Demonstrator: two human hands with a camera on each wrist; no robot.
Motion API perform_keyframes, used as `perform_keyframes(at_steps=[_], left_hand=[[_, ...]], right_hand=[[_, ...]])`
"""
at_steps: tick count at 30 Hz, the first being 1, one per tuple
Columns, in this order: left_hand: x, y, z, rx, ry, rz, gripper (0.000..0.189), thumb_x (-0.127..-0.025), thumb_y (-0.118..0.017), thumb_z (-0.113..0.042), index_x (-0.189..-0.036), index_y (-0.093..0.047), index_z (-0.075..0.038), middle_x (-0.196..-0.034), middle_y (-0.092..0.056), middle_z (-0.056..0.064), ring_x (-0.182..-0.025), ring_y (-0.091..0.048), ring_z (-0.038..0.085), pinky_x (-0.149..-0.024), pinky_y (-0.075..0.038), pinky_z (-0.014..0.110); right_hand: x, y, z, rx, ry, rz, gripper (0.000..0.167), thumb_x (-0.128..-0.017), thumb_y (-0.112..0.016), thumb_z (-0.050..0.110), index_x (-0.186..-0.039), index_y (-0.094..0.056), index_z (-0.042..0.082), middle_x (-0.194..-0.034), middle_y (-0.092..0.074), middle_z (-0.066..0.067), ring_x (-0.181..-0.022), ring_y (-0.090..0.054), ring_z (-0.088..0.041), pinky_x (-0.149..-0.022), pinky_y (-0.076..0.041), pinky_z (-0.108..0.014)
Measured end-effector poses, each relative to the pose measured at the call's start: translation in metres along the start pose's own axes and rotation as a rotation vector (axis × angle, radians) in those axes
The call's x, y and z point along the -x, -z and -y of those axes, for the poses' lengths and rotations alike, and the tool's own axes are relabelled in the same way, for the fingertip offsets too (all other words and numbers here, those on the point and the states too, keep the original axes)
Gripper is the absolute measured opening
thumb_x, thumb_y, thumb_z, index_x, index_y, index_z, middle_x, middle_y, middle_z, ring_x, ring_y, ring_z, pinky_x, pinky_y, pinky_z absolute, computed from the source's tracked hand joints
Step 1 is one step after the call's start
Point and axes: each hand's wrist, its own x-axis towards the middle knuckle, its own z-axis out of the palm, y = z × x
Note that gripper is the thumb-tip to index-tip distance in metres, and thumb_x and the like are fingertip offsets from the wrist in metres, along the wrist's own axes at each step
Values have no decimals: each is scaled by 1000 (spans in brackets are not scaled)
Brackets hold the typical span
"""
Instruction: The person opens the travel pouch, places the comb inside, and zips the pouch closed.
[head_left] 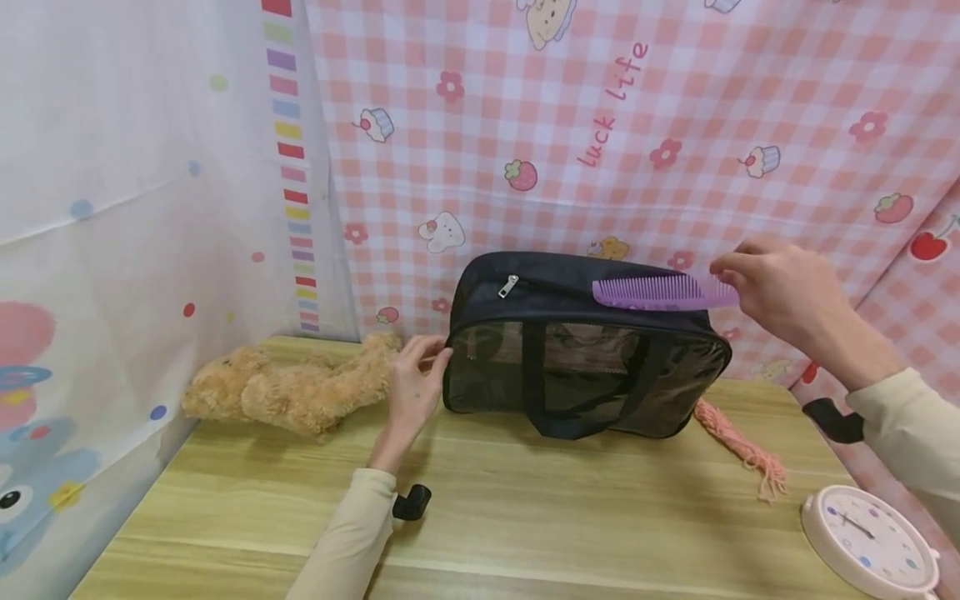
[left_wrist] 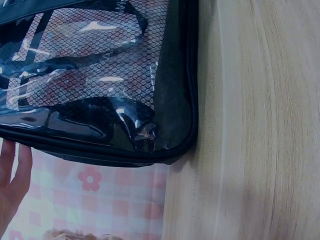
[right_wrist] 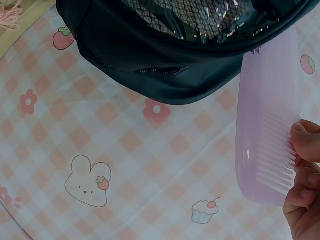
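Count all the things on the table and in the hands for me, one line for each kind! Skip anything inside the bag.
Black bag: 1
Purple comb: 1
Fluffy toy: 1
Pink yarn bundle: 1
Clock: 1
Total: 5

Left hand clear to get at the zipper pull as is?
Probably yes. The left hand is at the bag's left end; the zipper pull lies uncovered on top near that end. The purple comb in the right hand is farther right.

sleeves (head_left: 345, 533): cream, long | wrist units (head_left: 412, 502): black, angular | hands (head_left: 415, 379): bare
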Motion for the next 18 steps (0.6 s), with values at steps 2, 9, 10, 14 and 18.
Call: perform_keyframes(at_steps=[2, 9, 10, 14, 18], left_hand=[[0, 0, 0, -1, -1, 1, 12, -84, -65, 10, -96, -66, 10, -89, -63, 21, -82, -63, 33, -69, -56, 42], [1, 2, 2, 8, 8, 6, 13, -84, -65, 9, -97, -67, 9, -89, -63, 21, -83, -63, 33, -70, -56, 42], [1, 2, 2, 7, 9, 5, 13, -84, -65, 9, -97, -67, 9, -89, -63, 21, -83, -63, 33, -70, -56, 42], [1, 2, 1, -5, 4, 1, 13, -84, -65, 9, -97, -67, 9, -89, -63, 21, -83, -64, 33, -70, -56, 42], [0, 1, 0, 1, 2, 12, 13, -85, -65, 8, -98, -67, 9, -90, -63, 21, -83, -63, 33, -71, -56, 42]], right_hand=[[0, -1, 2, 11, 13, 24, 21, -77, -66, -6, -88, -74, 9, -88, -68, -13, -64, -63, -30, -41, -47, -43], [-11, -9, 11, 38, 75, 78, 29, -74, -62, -10, -92, -74, 9, -82, -66, -10, -56, -57, -23, -36, -42, -37], [-14, -11, 13, 45, 86, 88, 28, -76, -63, -9, -92, -74, 10, -81, -65, -9, -55, -57, -22, -36, -41, -35], [-25, -16, 23, 66, 120, 178, 24, -80, -65, -7, -92, -74, 12, -85, -64, -9, -59, -59, -25, -39, -43, -37], [-35, -20, 32, 83, 151, 295, 16, -84, -67, -3, -85, -72, 13, -78, -57, -7, -57, -55, -23, -42, -45, -37]])
